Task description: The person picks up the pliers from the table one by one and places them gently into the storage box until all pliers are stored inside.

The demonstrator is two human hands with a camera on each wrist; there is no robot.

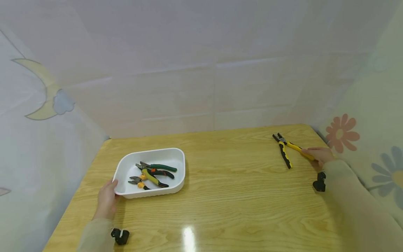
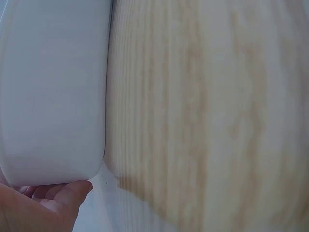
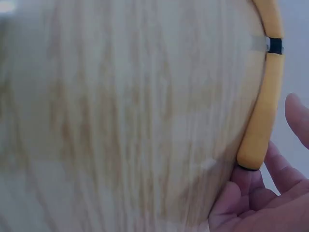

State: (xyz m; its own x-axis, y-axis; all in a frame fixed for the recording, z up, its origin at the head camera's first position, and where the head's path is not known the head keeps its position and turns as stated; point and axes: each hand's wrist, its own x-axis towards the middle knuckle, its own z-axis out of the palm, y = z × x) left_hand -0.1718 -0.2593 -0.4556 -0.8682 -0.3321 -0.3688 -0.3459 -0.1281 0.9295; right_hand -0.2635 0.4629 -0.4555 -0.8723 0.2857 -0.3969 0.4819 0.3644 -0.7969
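Observation:
My left hand (image 1: 107, 199) grips the near left corner of a white plastic tray (image 1: 151, 192), thumb over the rim. In the left wrist view its fingers (image 2: 67, 198) lie against the outer wall. Inside the tray are several pliers: one with green handles (image 1: 163, 167), others with yellow-green, black and orange-black handles. Far to the right, yellow-and-black pliers (image 1: 295, 147) lie on the table with handles spread and jaws pointing away. My right hand (image 1: 319, 154) is at the end of their right handle. In the right wrist view its thumb (image 3: 298, 118) stands apart from the yellow handle (image 3: 260, 116).
The wooden table (image 1: 226, 196) extends between the tray and the loose pliers. Pale wall sheets stand behind it and at both sides, with a red flower (image 1: 341, 133) printed on the right one. Each wrist wears a small black camera (image 1: 120, 237).

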